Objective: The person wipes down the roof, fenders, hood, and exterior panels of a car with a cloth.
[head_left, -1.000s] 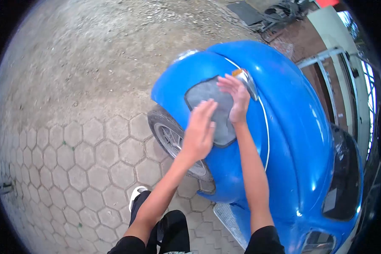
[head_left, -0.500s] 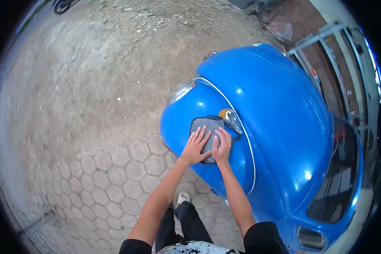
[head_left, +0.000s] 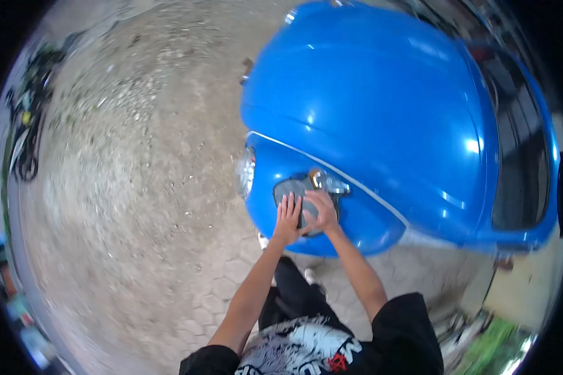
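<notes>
grey cloth [head_left: 290, 187] lies on the blue fender [head_left: 370, 230] of a car [head_left: 372, 106], just beside an orange and silvery lamp [head_left: 333, 183]. left hand [head_left: 287, 220] and right hand [head_left: 321, 214] rest open upon the cloth, fingers extended rather than clenched. white and red lettering [head_left: 339, 362] on the black shirt [head_left: 401, 334] is only partly legible.

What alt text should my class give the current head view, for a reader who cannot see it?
A person's left hand and right hand rest side by side on a gray cloth on the front fender of a blue car, beside a partly amber lamp. A motorcycle stands at far left.
</notes>
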The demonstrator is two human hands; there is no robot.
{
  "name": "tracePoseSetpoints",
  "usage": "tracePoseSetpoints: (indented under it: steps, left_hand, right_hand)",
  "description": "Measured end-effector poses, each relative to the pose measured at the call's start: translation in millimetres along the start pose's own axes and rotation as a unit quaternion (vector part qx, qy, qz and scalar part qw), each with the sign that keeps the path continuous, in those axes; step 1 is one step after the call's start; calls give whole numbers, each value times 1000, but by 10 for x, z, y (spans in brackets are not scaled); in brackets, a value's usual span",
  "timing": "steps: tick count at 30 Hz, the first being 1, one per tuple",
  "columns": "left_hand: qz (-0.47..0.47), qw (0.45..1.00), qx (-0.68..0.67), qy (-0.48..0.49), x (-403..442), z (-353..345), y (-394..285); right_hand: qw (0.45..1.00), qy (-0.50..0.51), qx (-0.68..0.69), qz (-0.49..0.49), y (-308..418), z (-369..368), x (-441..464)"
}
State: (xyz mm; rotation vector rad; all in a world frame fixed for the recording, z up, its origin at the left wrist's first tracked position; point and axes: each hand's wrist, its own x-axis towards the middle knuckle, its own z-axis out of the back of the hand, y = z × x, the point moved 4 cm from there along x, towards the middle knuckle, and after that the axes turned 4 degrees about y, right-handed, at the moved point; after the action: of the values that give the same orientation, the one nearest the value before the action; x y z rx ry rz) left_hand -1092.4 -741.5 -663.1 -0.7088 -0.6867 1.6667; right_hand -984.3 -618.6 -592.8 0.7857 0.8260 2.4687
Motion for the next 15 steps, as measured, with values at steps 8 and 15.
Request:
tracePoseSetpoints:
  steps: [8,15]
  left_hand:
    - [-81,964,184,173,9,646,9]
    - [-211,914,195,288,27,1083,628]
  right_hand:
    - [957,-148,-178,-174,447,-289,-282]
    - [852,-240,-227,-407,911,-1180,-669]
